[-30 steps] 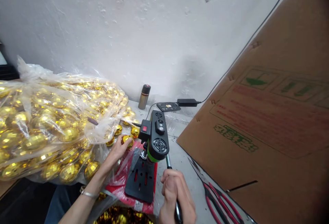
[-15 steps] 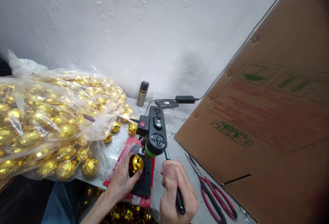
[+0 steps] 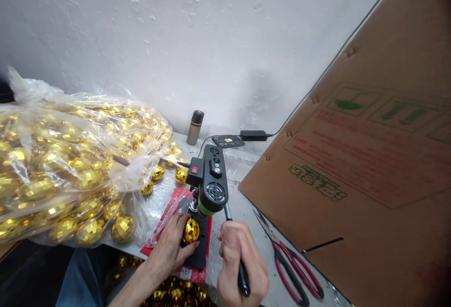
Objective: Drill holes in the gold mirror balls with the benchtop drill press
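Observation:
My left hand (image 3: 172, 242) is closed around a gold mirrored ball (image 3: 191, 230), thumb at its near side and fingers at its far side. The ball is over the black base (image 3: 197, 256) of a small bench drill press (image 3: 214, 175), just in front of the drill head. What sits under the head is hidden from above. My right hand (image 3: 242, 262) is wrapped around the black grip of the drill press lever (image 3: 244, 280), to the right of the machine.
A clear plastic bag (image 3: 45, 95) of gold balls fills the left, with several loose balls beside it. Red-handled scissors (image 3: 292, 267) lie right, against a big cardboard box (image 3: 352, 171). At the wall stand a bottle (image 3: 195, 128), a phone (image 3: 228, 141) and a power adapter (image 3: 253, 135).
My left hand has shifted the ball slightly right and nearer to me, and the ball has turned in my fingers. My right hand stays on the lever, barely moved.

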`<action>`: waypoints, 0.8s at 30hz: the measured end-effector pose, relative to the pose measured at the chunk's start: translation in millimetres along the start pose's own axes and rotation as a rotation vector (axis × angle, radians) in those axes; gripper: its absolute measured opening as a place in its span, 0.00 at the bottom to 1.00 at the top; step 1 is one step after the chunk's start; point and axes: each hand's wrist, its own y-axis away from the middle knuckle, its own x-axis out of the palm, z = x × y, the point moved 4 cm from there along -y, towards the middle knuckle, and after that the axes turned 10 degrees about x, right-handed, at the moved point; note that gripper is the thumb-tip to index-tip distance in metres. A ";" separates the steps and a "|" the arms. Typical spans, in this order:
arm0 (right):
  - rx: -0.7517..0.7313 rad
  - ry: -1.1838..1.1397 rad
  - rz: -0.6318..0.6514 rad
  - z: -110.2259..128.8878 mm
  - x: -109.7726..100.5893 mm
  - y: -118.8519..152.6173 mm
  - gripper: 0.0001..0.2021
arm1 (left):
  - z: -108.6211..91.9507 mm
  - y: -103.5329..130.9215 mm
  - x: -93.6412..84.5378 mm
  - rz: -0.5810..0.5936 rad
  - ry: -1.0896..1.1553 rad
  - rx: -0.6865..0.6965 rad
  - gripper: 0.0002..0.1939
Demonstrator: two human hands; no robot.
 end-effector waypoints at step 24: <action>0.107 0.007 -0.104 -23.5 10.3 40.5 0.16 | -4.5 -11.0 11.8 0.085 -0.032 -0.124 0.22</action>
